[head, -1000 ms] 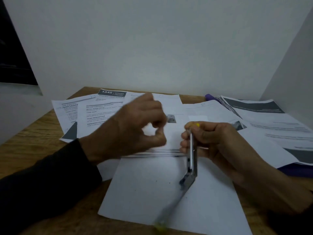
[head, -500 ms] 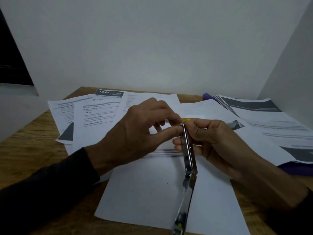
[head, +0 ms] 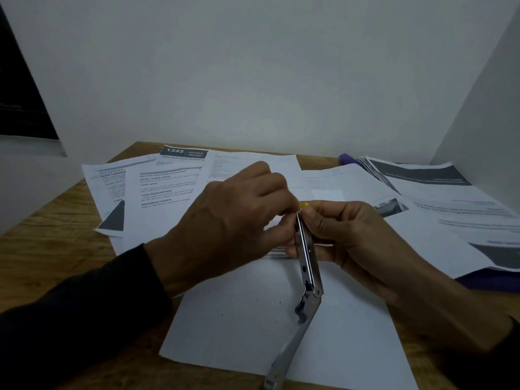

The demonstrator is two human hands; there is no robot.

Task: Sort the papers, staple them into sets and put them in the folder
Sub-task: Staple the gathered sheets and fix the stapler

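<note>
A metal stapler [head: 306, 266] is swung wide open, its lid hanging down toward me over a blank sheet [head: 242, 319]. My right hand [head: 349, 237] grips its upper rail near the yellow tip. My left hand [head: 233, 223] reaches in from the left, and its fingertips pinch at the top of the rail beside the yellow tip; what they pinch is hidden. Printed papers [head: 166, 190] lie spread across the far half of the wooden table [head: 50, 237]. A purple folder [head: 489, 280] lies under a stack of sheets [head: 450, 204] on the right.
White walls close in the table at the back and on the right. A thin pile of sheets shows its edge just behind my hands. Bare wood shows at the near left.
My left hand has moved right from mid-air to the top of the stapler rail. The stapler's hanging lid has swung and steadied. My right hand has stayed in place.
</note>
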